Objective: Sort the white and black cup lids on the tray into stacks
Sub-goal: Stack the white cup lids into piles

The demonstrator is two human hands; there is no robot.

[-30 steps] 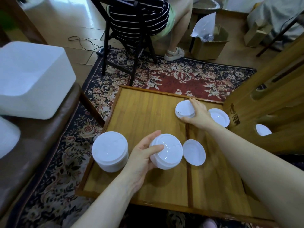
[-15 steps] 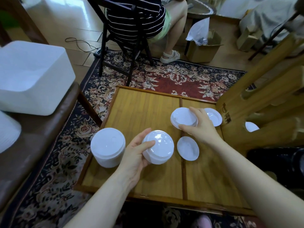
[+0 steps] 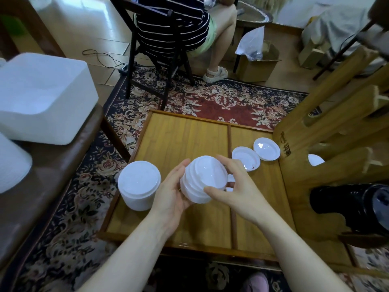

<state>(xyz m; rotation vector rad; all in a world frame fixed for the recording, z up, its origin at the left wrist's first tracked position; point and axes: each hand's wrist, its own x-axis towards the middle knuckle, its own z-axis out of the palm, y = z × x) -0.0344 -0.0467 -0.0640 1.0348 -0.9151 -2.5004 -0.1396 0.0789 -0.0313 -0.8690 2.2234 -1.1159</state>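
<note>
My left hand (image 3: 172, 192) grips a short stack of white lids (image 3: 203, 178) from its left side, lifted and tilted above the wooden tray (image 3: 189, 116). My right hand (image 3: 237, 186) holds the same stack from the right, thumb across its near side and fingers over its far edge. A taller stack of white lids (image 3: 139, 184) stands at the tray's left edge. Two loose white lids (image 3: 245, 158) (image 3: 267, 149) lie in the right compartment. Another white lid (image 3: 230, 178) peeks out beneath my right hand. No black lid lies on the tray.
A wooden frame (image 3: 336, 127) leans over the tray's right side, with a white lid (image 3: 314, 160) showing through its gap. A black cylindrical object (image 3: 347, 203) lies at lower right. A white bin (image 3: 42, 95) sits on the brown bench at left. A seated person on a chair (image 3: 168, 34) is behind.
My right hand has come back from the far right lids to the stack in my left hand and now holds it too. The stack has risen a little.
</note>
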